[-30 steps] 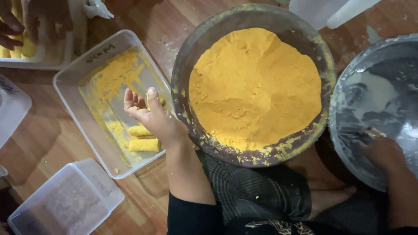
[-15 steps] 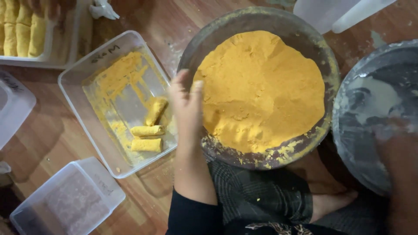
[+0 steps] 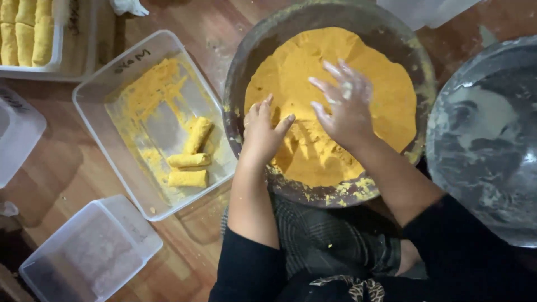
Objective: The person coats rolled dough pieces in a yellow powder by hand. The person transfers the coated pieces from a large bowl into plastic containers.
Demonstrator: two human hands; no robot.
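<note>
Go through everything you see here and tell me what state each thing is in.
Big bowl: full of yellow crumbs.
Left hand: open, pressed into crumbs.
Right hand: open, fingers spread, coated.
Clear tub: holds three coated rolls.
Metal bowl: smeared with white batter.
Corner tub: lidless, no rolls inside.

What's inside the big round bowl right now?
The round bowl holds a mound of yellow crumbs. The left hand and right hand press into it. Anything buried beneath them is hidden.

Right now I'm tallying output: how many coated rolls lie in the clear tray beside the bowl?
3: upper roll, middle roll, lower roll, together at the clear tray's near end.
</note>
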